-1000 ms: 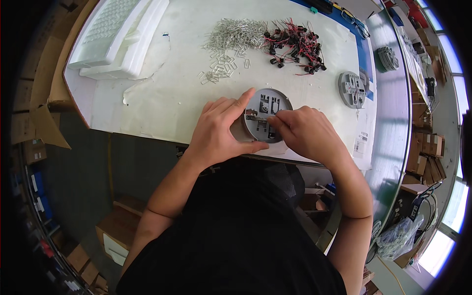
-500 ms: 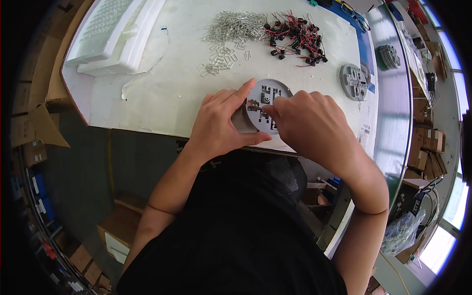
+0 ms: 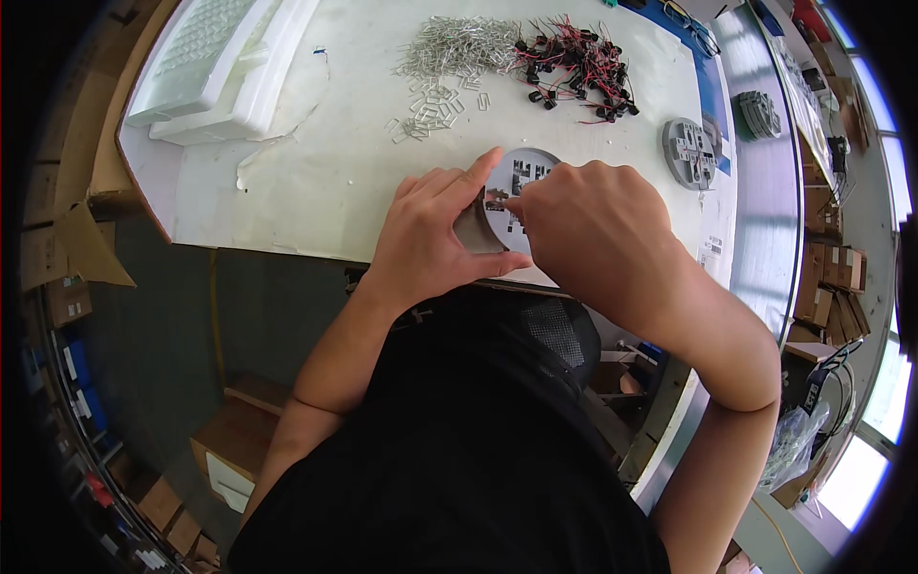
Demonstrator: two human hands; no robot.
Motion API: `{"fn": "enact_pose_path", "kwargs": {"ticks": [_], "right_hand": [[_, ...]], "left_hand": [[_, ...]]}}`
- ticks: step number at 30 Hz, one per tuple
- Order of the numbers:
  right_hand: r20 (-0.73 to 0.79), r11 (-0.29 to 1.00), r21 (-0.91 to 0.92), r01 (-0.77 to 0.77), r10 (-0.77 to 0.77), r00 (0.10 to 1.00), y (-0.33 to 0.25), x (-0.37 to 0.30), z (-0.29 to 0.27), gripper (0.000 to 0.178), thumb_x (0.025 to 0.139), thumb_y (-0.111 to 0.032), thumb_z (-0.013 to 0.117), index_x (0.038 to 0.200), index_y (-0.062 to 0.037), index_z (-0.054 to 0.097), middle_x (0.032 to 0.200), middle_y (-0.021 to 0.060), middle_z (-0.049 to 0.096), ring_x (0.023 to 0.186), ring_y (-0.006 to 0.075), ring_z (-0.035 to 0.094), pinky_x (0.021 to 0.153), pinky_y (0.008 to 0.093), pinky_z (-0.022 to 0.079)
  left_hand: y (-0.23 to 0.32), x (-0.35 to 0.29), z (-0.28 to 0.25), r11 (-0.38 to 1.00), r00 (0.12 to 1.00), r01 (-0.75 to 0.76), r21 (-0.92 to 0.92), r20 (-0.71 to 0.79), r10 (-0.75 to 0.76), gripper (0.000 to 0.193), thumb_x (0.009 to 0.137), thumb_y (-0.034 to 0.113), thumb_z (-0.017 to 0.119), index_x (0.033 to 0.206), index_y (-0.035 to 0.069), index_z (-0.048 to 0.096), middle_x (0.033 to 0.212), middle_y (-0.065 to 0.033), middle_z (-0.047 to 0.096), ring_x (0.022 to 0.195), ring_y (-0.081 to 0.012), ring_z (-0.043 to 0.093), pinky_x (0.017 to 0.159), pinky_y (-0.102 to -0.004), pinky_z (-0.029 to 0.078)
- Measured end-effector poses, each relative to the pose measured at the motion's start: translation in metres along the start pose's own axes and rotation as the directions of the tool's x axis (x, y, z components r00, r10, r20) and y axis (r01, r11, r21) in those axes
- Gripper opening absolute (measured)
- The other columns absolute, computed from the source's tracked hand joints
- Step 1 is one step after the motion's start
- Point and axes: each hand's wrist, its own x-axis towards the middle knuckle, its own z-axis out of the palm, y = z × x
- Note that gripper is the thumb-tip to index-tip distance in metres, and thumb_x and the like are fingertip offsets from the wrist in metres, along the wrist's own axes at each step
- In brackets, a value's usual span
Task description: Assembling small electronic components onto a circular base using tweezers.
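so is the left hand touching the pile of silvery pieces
Apart: the head view shows a strip of white tabletop between the left hand and the silvery pieces.

The pale desk point(image 3: 296, 215) carries white foam blocks point(image 3: 206, 72), loose metal clips point(image 3: 457, 48), red-wired black parts point(image 3: 579, 67) — and a round gray housing point(image 3: 688, 155).

Left hand point(image 3: 426, 230) arched, thumb spread; right hand point(image 3: 601, 225) curled.

Windows point(image 3: 853, 490) glow white past right edge of table point(image 3: 316, 196). Top bright. Floor point(image 3: 167, 325) below near left corner dim. Picture bends toward sides, corners black.
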Motion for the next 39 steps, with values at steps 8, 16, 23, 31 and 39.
{"fn": "enact_pose_path", "kwargs": {"ticks": [8, 16, 23, 31, 39], "right_hand": [[-0.023, 1.0, -0.009, -0.002, 0.001, 1.0, 0.01, -0.009, 0.008, 0.021, 0.1, -0.022, 0.066, 0.088, -0.0108, 0.08, 0.072, 0.0138, 0.072, 0.067, 0.0343, 0.073, 0.06, 0.0442, 0.057], [-0.074, 0.982, 0.171, -0.081, 0.095, 0.993, 0.011, -0.008, 0.018, 0.031, 0.103, -0.028, 0.066, 0.084, -0.007, 0.078, 0.068, 0.0182, 0.068, 0.064, 0.0397, 0.07, 0.061, 0.0489, 0.055], [-0.074, 0.982, 0.172, -0.075, 0.089, 0.993, 0.017, -0.011, 0.029, 0.03, 0.103, -0.03, 0.066, 0.084, -0.0082, 0.077, 0.069, 0.0171, 0.069, 0.065, 0.0379, 0.071, 0.06, 0.048, 0.055], [-0.112, 0.975, 0.211, -0.073, 0.098, 0.989, 0.028, -0.014, 0.05, 0.023, 0.099, -0.033, 0.07, 0.098, -0.011, 0.077, 0.076, 0.0113, 0.072, 0.068, 0.0331, 0.073, 0.06, 0.0455, 0.057], [-0.662, 0.939, 0.301, 0.164, 0.082, 0.745, 0.01, -0.039, 0.12, 0.045, 0.094, -0.037, 0.078, 0.129, -0.0125, 0.063, 0.09, 0.0108, 0.071, 0.068, 0.0365, 0.071, 0.062, 0.0463, 0.057]], "left_hand": [[0.0, 0.002, -0.001, 1.0, 1.0, -0.016, 0.007, -0.015, 0.016, 0.109, 0.068, 0.059, 0.094, 0.154, 0.006, 0.055, 0.1, -0.0069, 0.071, 0.094, -0.0268, 0.068, 0.092, -0.0422, 0.049], [0.003, 0.004, -0.003, 1.0, 1.0, -0.017, 0.019, -0.014, 0.017, 0.108, 0.069, 0.061, 0.093, 0.154, 0.005, 0.055, 0.099, -0.0072, 0.071, 0.092, -0.0266, 0.068, 0.092, -0.0429, 0.05], [0.002, 0.002, 0.0, 0.999, 1.0, -0.025, 0.029, -0.006, 0.025, 0.11, 0.069, 0.062, 0.092, 0.155, 0.006, 0.054, 0.099, -0.0074, 0.071, 0.092, -0.0266, 0.068, 0.092, -0.0428, 0.05], [0.003, 0.002, -0.015, 0.999, 0.998, 0.025, -0.028, 0.063, -0.023, 0.099, 0.074, 0.043, 0.095, 0.156, 0.007, 0.053, 0.102, -0.0085, 0.072, 0.092, -0.0281, 0.067, 0.094, -0.0441, 0.05], [-0.012, 0.003, -0.002, 0.924, 0.979, 0.205, -0.322, 0.069, -0.193, 0.034, 0.084, 0.002, 0.081, 0.117, 0.002, 0.074, 0.097, -0.0108, 0.071, 0.086, -0.027, 0.066, 0.076, -0.0381, 0.054]]}}
